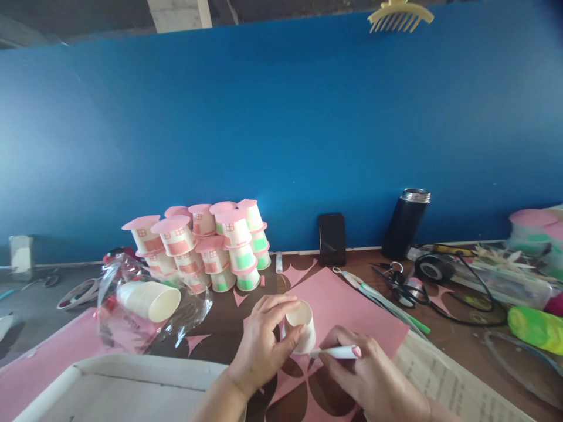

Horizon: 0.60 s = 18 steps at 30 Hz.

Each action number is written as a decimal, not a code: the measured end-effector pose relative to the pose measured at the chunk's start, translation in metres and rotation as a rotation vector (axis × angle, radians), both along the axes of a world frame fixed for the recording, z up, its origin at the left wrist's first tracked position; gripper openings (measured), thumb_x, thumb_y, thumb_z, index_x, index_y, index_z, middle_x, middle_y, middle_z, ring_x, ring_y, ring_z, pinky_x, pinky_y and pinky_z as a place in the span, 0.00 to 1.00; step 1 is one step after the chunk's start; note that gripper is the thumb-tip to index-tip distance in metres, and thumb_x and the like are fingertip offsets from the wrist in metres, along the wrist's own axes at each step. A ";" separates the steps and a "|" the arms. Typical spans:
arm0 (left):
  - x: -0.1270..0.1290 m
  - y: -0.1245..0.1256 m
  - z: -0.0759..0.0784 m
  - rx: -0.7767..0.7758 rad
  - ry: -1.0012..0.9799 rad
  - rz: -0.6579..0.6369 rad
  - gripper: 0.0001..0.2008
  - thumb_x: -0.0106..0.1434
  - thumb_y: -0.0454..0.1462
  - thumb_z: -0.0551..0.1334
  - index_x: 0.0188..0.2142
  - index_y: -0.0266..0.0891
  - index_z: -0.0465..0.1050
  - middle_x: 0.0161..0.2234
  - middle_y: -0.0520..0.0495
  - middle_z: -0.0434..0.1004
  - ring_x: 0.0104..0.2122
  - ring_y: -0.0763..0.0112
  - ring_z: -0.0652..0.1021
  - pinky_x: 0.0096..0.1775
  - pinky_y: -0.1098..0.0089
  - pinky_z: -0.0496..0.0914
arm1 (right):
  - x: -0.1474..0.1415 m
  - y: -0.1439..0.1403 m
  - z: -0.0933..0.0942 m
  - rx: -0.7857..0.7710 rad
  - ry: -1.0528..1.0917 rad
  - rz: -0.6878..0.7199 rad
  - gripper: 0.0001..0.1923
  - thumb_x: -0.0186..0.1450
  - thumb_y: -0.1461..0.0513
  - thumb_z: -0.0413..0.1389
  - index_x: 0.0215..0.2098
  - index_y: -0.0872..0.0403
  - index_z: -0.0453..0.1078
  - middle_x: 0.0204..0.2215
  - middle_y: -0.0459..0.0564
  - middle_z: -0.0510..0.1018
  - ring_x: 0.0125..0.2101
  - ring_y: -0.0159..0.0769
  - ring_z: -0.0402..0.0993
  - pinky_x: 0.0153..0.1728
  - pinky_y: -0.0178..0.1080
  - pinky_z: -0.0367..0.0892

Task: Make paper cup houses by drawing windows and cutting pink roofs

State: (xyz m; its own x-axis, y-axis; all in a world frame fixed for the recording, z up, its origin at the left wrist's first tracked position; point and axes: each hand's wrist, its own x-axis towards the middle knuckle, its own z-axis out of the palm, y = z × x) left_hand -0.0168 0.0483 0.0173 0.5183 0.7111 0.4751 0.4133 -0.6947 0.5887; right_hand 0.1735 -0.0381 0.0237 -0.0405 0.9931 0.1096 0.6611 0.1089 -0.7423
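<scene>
Left hand (259,340) wrapped around a small white paper cup (300,324), grip clamped on its smooth round wall above the cut pink paper sheet (352,310) (circles already removed). Right hand (369,375) pinched shut on a slim white marker (336,352), tip touching the cup.

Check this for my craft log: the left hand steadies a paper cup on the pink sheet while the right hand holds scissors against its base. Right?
Not quite. In the head view the right hand holds a white pen, not scissors, against the base of the paper cup. The left hand does steady that cup on the pink sheet.
</scene>
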 end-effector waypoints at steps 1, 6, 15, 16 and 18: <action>0.000 0.000 0.000 0.001 -0.002 0.000 0.17 0.61 0.43 0.61 0.50 0.47 0.72 0.50 0.46 0.74 0.51 0.60 0.71 0.52 0.59 0.67 | 0.000 0.000 0.000 0.002 0.006 -0.005 0.08 0.64 0.60 0.52 0.27 0.51 0.65 0.21 0.41 0.74 0.23 0.30 0.70 0.25 0.32 0.63; -0.001 0.001 0.001 0.003 -0.010 -0.009 0.16 0.62 0.42 0.61 0.50 0.47 0.72 0.51 0.45 0.74 0.51 0.59 0.72 0.52 0.58 0.67 | 0.003 0.002 -0.001 0.001 0.023 -0.041 0.08 0.63 0.61 0.51 0.25 0.51 0.63 0.20 0.40 0.72 0.22 0.30 0.68 0.24 0.31 0.63; -0.001 0.001 0.000 0.021 -0.005 -0.020 0.16 0.62 0.42 0.61 0.50 0.47 0.71 0.51 0.46 0.74 0.51 0.61 0.72 0.52 0.59 0.67 | 0.009 0.003 -0.004 0.000 0.045 -0.048 0.09 0.65 0.59 0.52 0.27 0.50 0.64 0.22 0.40 0.72 0.24 0.30 0.68 0.26 0.31 0.62; -0.001 0.001 0.000 0.026 -0.006 -0.019 0.16 0.62 0.42 0.61 0.50 0.47 0.71 0.51 0.45 0.74 0.51 0.60 0.72 0.52 0.59 0.67 | 0.010 0.004 -0.005 -0.009 0.050 -0.051 0.09 0.65 0.58 0.52 0.27 0.50 0.64 0.22 0.40 0.73 0.24 0.30 0.68 0.26 0.31 0.63; -0.001 0.001 0.000 0.027 -0.004 -0.018 0.16 0.62 0.42 0.61 0.50 0.47 0.71 0.51 0.46 0.74 0.51 0.60 0.72 0.52 0.59 0.67 | 0.011 0.004 -0.007 -0.015 0.056 -0.054 0.09 0.65 0.58 0.52 0.28 0.50 0.64 0.22 0.40 0.73 0.24 0.30 0.68 0.26 0.31 0.63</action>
